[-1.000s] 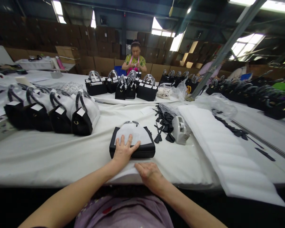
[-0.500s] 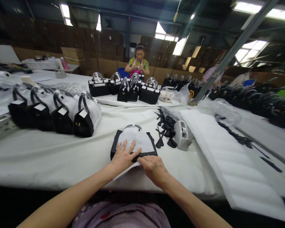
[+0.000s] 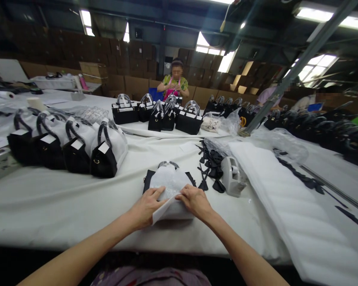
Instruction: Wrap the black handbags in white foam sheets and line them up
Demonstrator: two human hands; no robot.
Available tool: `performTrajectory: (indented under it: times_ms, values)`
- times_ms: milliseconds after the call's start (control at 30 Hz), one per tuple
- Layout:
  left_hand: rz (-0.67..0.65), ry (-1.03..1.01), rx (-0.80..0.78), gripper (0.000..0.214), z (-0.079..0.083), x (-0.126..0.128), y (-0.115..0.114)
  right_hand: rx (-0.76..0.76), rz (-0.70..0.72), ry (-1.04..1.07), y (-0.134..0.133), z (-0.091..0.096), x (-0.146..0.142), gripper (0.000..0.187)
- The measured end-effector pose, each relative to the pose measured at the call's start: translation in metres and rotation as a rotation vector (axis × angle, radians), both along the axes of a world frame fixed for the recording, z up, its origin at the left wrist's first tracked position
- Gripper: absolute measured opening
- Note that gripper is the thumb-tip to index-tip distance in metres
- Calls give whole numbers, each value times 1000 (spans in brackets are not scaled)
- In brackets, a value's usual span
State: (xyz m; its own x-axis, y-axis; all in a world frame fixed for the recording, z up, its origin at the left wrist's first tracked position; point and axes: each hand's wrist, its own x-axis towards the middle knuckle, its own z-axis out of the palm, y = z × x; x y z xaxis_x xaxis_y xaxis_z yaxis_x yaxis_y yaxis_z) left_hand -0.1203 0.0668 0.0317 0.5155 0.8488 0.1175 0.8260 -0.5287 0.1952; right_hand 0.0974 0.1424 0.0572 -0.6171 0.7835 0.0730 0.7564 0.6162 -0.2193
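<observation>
A small black handbag (image 3: 149,180) lies flat on the white table (image 3: 62,202) in front of me, under a white foam sheet (image 3: 170,190) that is folded up over its near side. My left hand (image 3: 146,206) grips the left near edge of the foam fold, fingers bent over it. On the right side of the fold rests my right hand (image 3: 195,201), its fingers curled onto the foam. The bag's clear-wrapped handle (image 3: 168,163) sticks out at the far end.
A row of wrapped black handbags (image 3: 68,147) stands at the left. A tape dispenser (image 3: 232,176) and black leather tags (image 3: 211,161) lie right of the bag. Long foam sheets (image 3: 286,210) cover the right. More bags (image 3: 158,113) and a person (image 3: 173,83) are across the table.
The foam's near edge has been lifted from the table and folded up over the bag. Both hands moved forward onto the bag with it, and the left went from flat to gripping.
</observation>
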Motion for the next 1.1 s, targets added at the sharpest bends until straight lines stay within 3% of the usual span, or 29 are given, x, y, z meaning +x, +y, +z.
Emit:
performTrajectory:
  times_ms: [200, 300, 400, 567, 900, 1100]
  values:
    - [88, -216, 13, 38, 0, -13, -8, -3, -39, 41, 1, -6, 6, 31]
    - [96, -325, -29, 35, -3, -18, -11, 20, -41, 42, 1, -10, 8, 32]
    - [190, -387, 69, 51, -14, -15, -12, 50, -35, 39, 3, -13, 9, 33]
    - [296, -440, 226, 13, -28, 0, -6, 107, 2, 16, 7, -16, 10, 34]
    - [454, -310, 355, 19, -31, 18, 6, 181, 41, 102, 22, -28, 3, 28]
    - [507, -260, 354, 23, -33, 22, 6, 393, -79, 323, 11, -11, 17, 32]
